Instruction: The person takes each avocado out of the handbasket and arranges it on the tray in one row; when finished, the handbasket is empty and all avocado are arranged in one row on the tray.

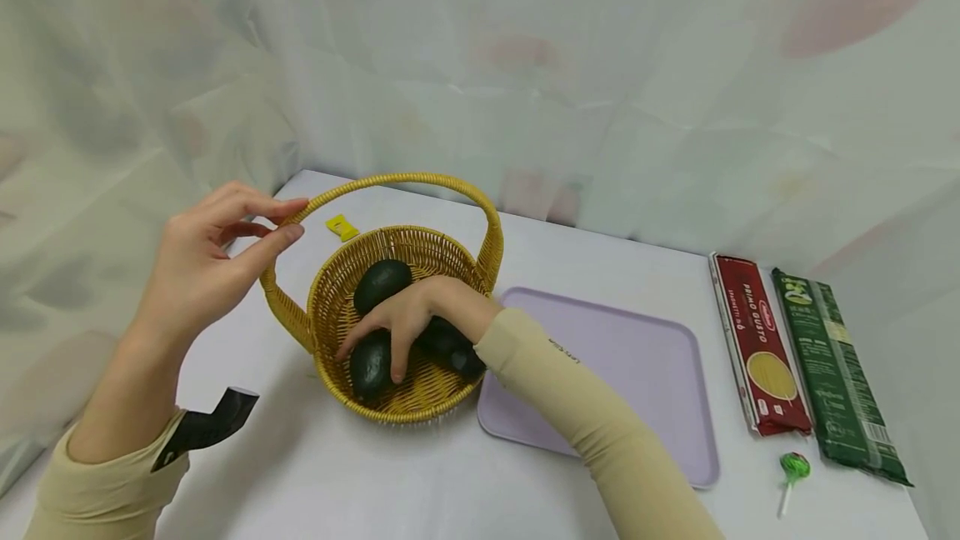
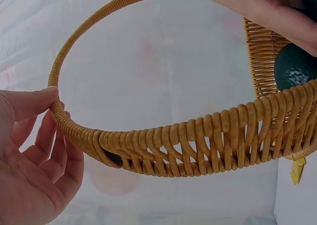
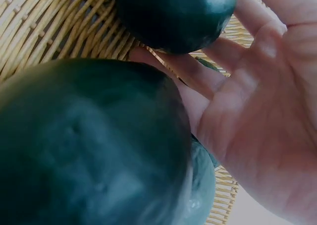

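On the left, my left hand [image 1: 202, 261] pinches the handle of a yellow wicker basket [image 1: 405, 417] between thumb and fingers. The left wrist view shows that handle [image 2: 69, 41] at the fingertips. My right hand [image 1: 408, 315] reaches down inside the basket, with fingers and thumb on either side of a dark green avocado [image 1: 370, 369]. Behind it lies another avocado [image 1: 382, 283], and a third dark green fruit [image 1: 461, 357] sits to the right, partly hidden under the hand and wrist. In the right wrist view, a dark green fruit [image 3: 89, 145] fills the lower left.
Right of the basket lies a lilac tray [image 1: 637, 357]. Farther right are a red spaghetti pack [image 1: 761, 348], a green pack [image 1: 840, 373] and a green lollipop [image 1: 795, 467]. A small yellow wrapped piece [image 1: 342, 227] lies behind the basket. Patterned curtain [image 1: 600, 107] hangs behind the white table.
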Tool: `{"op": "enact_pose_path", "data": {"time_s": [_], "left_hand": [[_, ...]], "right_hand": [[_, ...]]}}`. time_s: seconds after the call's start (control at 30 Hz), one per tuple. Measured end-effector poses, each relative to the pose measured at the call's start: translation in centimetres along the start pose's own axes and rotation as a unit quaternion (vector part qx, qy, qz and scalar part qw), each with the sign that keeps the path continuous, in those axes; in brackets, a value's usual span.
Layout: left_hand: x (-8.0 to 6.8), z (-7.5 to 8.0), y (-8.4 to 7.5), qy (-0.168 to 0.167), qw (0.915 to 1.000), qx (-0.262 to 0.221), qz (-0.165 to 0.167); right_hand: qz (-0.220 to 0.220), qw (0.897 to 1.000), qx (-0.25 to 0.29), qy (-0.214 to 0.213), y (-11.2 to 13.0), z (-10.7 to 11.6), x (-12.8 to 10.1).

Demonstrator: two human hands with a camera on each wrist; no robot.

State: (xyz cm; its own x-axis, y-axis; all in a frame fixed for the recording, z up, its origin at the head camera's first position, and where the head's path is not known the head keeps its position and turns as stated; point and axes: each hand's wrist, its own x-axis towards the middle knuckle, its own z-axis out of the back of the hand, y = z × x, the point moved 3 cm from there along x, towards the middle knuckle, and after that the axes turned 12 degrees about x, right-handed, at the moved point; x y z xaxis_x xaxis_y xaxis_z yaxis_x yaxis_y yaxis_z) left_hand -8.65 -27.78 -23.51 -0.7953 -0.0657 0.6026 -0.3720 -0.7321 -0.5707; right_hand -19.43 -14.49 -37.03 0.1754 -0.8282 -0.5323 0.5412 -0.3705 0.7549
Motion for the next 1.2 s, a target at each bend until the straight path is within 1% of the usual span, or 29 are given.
{"op": "enact_pose_path", "data": {"time_s": [0.13, 0.37, 0.53, 0.7, 0.93, 1.0, 1.2], "left_hand": [[0.0, 0.0, 0.0, 0.002, 1.0000, -0.002, 0.008], [0.0, 0.0, -0.1, 0.005, 0.9999, -0.005, 0.014], [0.0, 0.0, -0.1, 0.007, 0.9997, -0.008, 0.020], [0.1, 0.1, -0.1, 0.008, 0.9997, -0.010, 0.023], [0.1, 0.1, -0.1, 0.007, 0.9998, -0.009, 0.014], [0.1, 0.1, -0.1, 0.007, 0.9998, -0.009, 0.016], [0.0, 0.1, 0.0, 0.007, 0.9998, -0.010, 0.018]], "right_hand": [[0.006, 1.000, -0.007, 0.003, 0.0, -0.1, 0.2], [0.006, 1.000, 0.014, -0.011, 0.1, -0.1, 0.2], [0.019, 1.000, 0.003, -0.023, 0.6, 0.1, -0.3], [0.038, 0.998, -0.018, -0.039, 1.3, 0.6, -1.7], [0.043, 0.997, -0.029, -0.064, 1.9, 0.6, -4.5], [0.046, 0.996, -0.031, -0.069, 2.0, 0.5, -5.3], [0.079, 0.993, -0.043, -0.077, 2.2, 0.0, -7.7]]}}
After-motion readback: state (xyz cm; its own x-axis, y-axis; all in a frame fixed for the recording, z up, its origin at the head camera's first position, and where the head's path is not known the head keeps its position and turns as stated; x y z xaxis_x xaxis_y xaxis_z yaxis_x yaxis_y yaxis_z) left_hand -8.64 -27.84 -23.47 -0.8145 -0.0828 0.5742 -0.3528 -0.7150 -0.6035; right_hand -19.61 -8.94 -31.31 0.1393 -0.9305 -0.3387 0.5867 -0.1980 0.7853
